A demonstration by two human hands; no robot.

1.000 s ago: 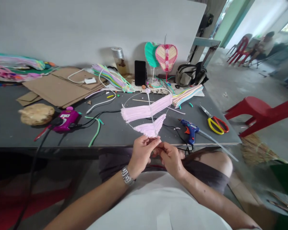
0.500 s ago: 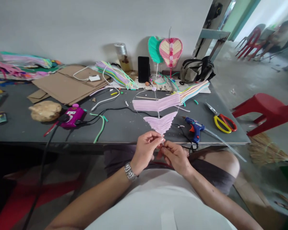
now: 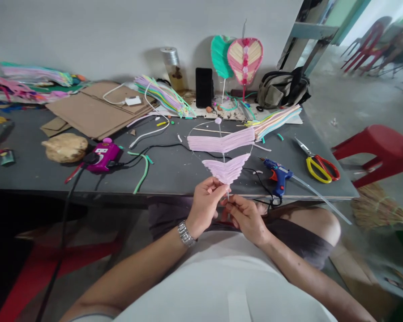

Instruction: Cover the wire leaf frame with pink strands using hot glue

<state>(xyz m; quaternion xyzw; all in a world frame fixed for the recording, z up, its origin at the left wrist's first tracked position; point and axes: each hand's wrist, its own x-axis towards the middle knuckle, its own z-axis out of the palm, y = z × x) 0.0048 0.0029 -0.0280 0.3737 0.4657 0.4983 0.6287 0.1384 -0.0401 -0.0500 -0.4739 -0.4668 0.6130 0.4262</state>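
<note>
A lilac pipe-cleaner fan point(image 3: 226, 170) on a thin wire frame stands out in front of me over the table's front edge. It has a V-shaped band of lilac rows across the middle, a pointed section at the bottom and a small lilac tip on top. My left hand point(image 3: 205, 205) pinches the fan at the base of the pointed section. Just below, my right hand point(image 3: 247, 218) is closed on the fan's thin stem, its fingertips partly hidden. To the right lie a blue glue gun point(image 3: 280, 175) with a clear glue stick and scissors point(image 3: 317, 169) with yellow and red handles.
Pipe-cleaner bundles point(image 3: 278, 121) lie behind the fan. A purple power socket point(image 3: 104, 156), brown cardboard point(image 3: 97, 112) and cables occupy the left. Two finished fans point(image 3: 246, 60), a phone point(image 3: 204, 87), a jar point(image 3: 173, 67) and a bag point(image 3: 284, 89) line the back. A red stool point(image 3: 378, 143) stands right.
The view has shifted a little, so the table's things sit slightly higher and farther right. Both hands keep their hold at the fan's base and stem.
</note>
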